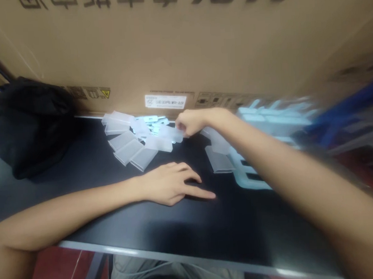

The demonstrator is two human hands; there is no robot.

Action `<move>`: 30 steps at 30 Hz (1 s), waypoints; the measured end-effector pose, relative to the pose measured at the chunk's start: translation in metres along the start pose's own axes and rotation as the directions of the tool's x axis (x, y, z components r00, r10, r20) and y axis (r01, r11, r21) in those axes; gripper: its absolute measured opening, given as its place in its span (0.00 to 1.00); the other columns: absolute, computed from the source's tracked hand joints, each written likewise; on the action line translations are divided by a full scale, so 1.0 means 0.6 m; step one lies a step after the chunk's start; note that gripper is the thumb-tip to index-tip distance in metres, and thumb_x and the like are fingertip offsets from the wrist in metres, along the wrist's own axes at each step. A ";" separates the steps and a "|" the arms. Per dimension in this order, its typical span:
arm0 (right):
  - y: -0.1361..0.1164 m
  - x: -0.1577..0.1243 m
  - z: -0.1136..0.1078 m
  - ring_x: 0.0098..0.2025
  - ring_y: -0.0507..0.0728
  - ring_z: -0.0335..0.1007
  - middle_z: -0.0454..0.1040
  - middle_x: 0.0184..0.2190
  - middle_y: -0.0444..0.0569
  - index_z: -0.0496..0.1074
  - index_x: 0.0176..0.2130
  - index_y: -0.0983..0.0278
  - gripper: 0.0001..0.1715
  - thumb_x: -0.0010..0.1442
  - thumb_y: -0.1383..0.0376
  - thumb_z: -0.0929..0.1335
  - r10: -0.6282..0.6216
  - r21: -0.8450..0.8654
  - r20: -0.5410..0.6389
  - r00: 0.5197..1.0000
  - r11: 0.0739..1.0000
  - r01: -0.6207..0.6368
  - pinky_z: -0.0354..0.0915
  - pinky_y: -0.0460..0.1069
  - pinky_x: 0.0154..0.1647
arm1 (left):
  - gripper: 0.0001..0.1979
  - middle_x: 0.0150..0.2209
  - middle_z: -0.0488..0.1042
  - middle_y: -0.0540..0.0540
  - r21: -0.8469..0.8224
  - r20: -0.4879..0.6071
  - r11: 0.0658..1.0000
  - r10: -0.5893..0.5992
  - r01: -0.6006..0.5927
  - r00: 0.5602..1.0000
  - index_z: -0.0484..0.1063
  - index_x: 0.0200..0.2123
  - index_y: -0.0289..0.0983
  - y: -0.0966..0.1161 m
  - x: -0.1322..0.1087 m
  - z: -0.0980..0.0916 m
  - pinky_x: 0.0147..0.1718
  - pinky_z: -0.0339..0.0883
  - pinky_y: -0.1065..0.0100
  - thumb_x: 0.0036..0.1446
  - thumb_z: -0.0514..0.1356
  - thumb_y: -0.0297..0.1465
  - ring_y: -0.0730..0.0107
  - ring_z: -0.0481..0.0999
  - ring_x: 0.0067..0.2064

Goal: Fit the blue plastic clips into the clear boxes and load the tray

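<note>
My left hand lies on the dark tabletop with its fingers spread and nothing in them. Farther back, my right hand has its fingers curled together at the end of a translucent flat plastic sleeve; the fingertips are partly hidden and slightly blurred. Left of that hand, several similar clear sleeves lie fanned out around a pile of small light-blue plastic pieces. A few more translucent sleeves rest under and beside my right forearm.
A light-blue plastic rack stands at the right, partly behind my right arm. On the left sits a black bag. A large cardboard box with upside-down print walls off the back of the table.
</note>
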State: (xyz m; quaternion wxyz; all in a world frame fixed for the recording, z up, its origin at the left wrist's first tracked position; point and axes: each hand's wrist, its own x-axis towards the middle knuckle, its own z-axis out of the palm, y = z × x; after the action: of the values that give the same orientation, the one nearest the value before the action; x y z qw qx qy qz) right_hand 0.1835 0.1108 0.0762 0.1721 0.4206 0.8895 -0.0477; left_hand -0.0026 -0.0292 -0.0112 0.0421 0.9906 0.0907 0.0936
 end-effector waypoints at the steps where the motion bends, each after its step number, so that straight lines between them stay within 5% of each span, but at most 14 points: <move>1: 0.001 0.002 -0.001 0.40 0.59 0.76 0.83 0.42 0.53 0.81 0.48 0.65 0.21 0.54 0.70 0.71 0.012 -0.011 -0.031 0.999 1.000 -0.013 0.67 0.51 0.39 | 0.33 0.62 0.74 0.47 0.000 0.003 1.000 0.000 0.000 1.000 0.63 0.71 0.59 0.000 0.000 0.000 0.49 0.69 0.61 0.68 0.53 0.25 0.57 0.71 0.58; 6: 0.006 0.014 0.007 0.42 0.63 0.78 0.81 0.46 0.62 0.81 0.50 0.70 0.21 0.57 0.68 0.71 0.156 -0.112 -0.111 0.981 0.979 -0.169 0.67 0.53 0.38 | 0.33 0.61 0.75 0.39 -0.061 -0.040 0.997 -0.041 0.038 0.998 0.55 0.76 0.41 0.000 0.000 0.003 0.53 0.68 0.60 0.69 0.53 0.26 0.57 0.71 0.60; 10: 0.010 0.021 0.022 0.43 0.66 0.79 0.80 0.48 0.66 0.80 0.51 0.70 0.21 0.57 0.69 0.71 0.196 -0.105 -0.086 0.977 0.973 -0.205 0.69 0.55 0.39 | 0.33 0.61 0.74 0.46 -0.022 -0.006 1.000 -0.001 0.001 1.000 0.61 0.72 0.54 0.001 0.000 0.000 0.50 0.69 0.61 0.68 0.53 0.24 0.58 0.72 0.59; 12: 0.012 0.021 0.027 0.45 0.67 0.79 0.80 0.49 0.67 0.80 0.51 0.70 0.21 0.57 0.69 0.71 0.213 -0.102 -0.099 0.972 0.969 -0.223 0.69 0.55 0.41 | 0.36 0.61 0.75 0.46 -0.032 0.005 0.999 -0.016 0.016 1.000 0.54 0.75 0.55 0.002 0.001 -0.001 0.50 0.69 0.61 0.68 0.52 0.24 0.58 0.72 0.58; 15: 0.016 0.012 0.022 0.47 0.68 0.78 0.80 0.49 0.66 0.80 0.51 0.68 0.21 0.57 0.68 0.71 0.214 -0.107 -0.114 0.970 0.968 -0.226 0.69 0.55 0.43 | 0.39 0.62 0.75 0.41 -0.108 -0.024 0.991 -0.085 0.082 0.996 0.40 0.79 0.42 0.001 0.001 0.002 0.54 0.69 0.59 0.70 0.53 0.27 0.57 0.71 0.59; 20: 0.024 -0.037 -0.010 0.47 0.68 0.76 0.80 0.49 0.65 0.76 0.56 0.68 0.26 0.62 0.60 0.69 0.266 -0.045 -0.222 0.938 0.958 -0.282 0.67 0.56 0.45 | 0.30 0.62 0.74 0.45 -0.047 -0.016 0.999 -0.002 0.001 1.000 0.67 0.69 0.54 -0.002 0.000 0.001 0.52 0.69 0.60 0.68 0.55 0.25 0.57 0.71 0.60; 23: 0.029 -0.086 -0.010 0.47 0.68 0.76 0.80 0.49 0.63 0.75 0.56 0.66 0.24 0.64 0.58 0.66 0.337 0.012 -0.264 0.904 0.938 -0.346 0.67 0.57 0.46 | 0.36 0.60 0.74 0.46 0.001 -0.009 1.000 0.003 -0.003 1.000 0.65 0.70 0.61 0.000 0.000 -0.003 0.49 0.69 0.62 0.65 0.55 0.22 0.58 0.71 0.58; 26: 0.033 -0.141 0.022 0.47 0.69 0.77 0.81 0.46 0.63 0.77 0.51 0.65 0.21 0.66 0.58 0.63 0.476 0.037 -0.292 0.830 0.873 -0.487 0.67 0.57 0.46 | 0.37 0.60 0.74 0.46 0.006 -0.007 1.000 -0.001 0.001 1.000 0.62 0.72 0.60 0.003 0.002 -0.004 0.48 0.68 0.64 0.65 0.55 0.21 0.59 0.70 0.57; 30: 0.024 -0.199 0.090 0.43 0.73 0.78 0.81 0.40 0.67 0.75 0.50 0.68 0.29 0.69 0.50 0.59 0.675 0.133 -0.388 0.627 0.715 -0.687 0.68 0.59 0.42 | 0.32 0.60 0.74 0.45 0.007 -0.026 1.000 -0.010 0.010 1.000 0.67 0.70 0.56 0.003 0.003 0.002 0.48 0.67 0.64 0.67 0.55 0.24 0.59 0.70 0.57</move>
State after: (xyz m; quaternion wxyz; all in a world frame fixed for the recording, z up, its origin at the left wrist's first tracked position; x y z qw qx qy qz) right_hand 0.2790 0.0206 0.0680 -0.0072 0.7228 0.6802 0.1222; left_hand -0.0003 -0.0308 -0.0120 0.0377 0.9889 0.0967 0.1060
